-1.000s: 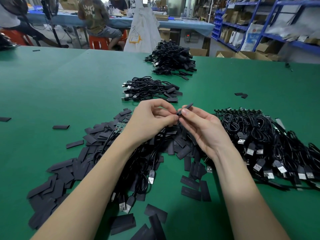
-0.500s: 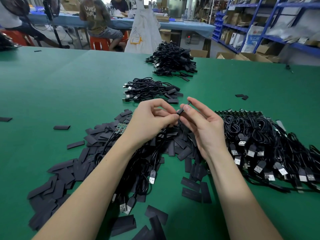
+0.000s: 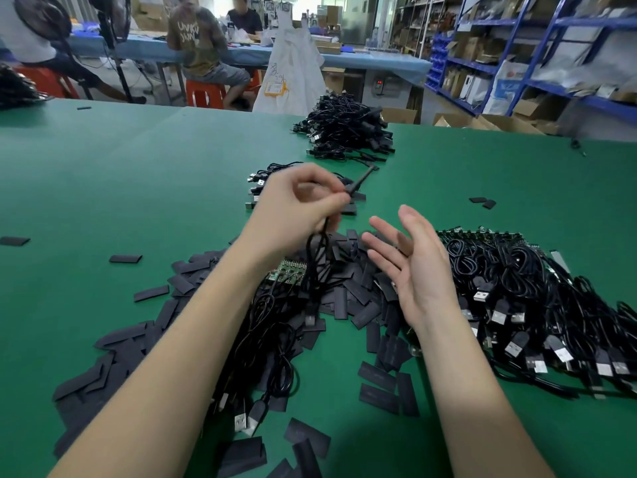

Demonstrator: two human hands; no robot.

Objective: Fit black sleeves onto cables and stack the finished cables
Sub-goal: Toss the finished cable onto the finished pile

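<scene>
My left hand pinches a black cable near its end, where a black sleeve sticks out up and to the right. The cable hangs below the hand in a loop, with its USB plug dangling. Beside it, my right hand is open with the palm turned left and holds nothing. Flat black sleeves lie in a wide scatter under both arms. Bare cables are heaped at the right. A small stack of cables lies just beyond my left hand.
A bigger heap of cables sits farther back on the green table. Small green circuit boards lie under my left wrist. Stray sleeves dot the left side. People sit at a blue bench behind; shelves stand at the right.
My right hand has let go of the sleeve and opened, dropping back to the right. My left hand has lifted the sleeved cable up and away toward the small stack.
</scene>
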